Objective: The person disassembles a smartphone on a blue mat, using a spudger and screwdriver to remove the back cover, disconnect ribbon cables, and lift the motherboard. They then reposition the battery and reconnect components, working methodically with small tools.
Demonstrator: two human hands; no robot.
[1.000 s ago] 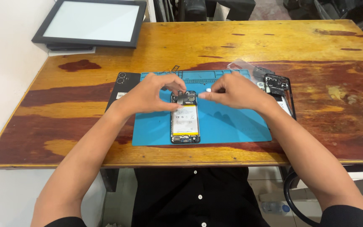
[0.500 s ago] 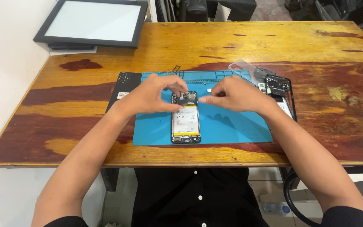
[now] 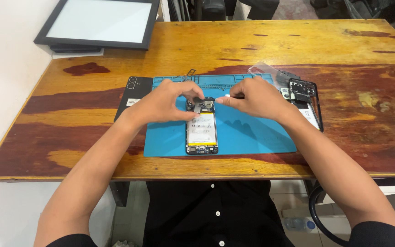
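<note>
Opened phone [image 3: 201,128]: lies face down near the middle of the blue work mat [image 3: 252,132], its back removed, the pale battery and the dark board at its top end exposed.
Left hand [image 3: 165,101]: curled over the phone's upper left corner, thumb and fingers bent inward and touching the top edge of the phone; it grips nothing apart from steadying that end.
Right hand [image 3: 257,97]: fingers pinched together around a thin tool [image 3: 227,96], whose pale tip points left toward the board at the top of the phone.
Blue work mat: spread on the wooden table [image 3: 234,41], close to the near edge, with a ribbed tray strip along its far side.
Black back cover [image 3: 132,93]: lies partly under the mat's left edge, its two camera rings showing.
Black inner frame [image 3: 305,98]: rests just off the mat's right edge, near the right wrist.
Clear plastic bag [image 3: 264,69]: lies beyond the frame, on the table.
Framed panel [image 3: 99,20]: sits at the table's far left corner, well apart from the hands.
</note>
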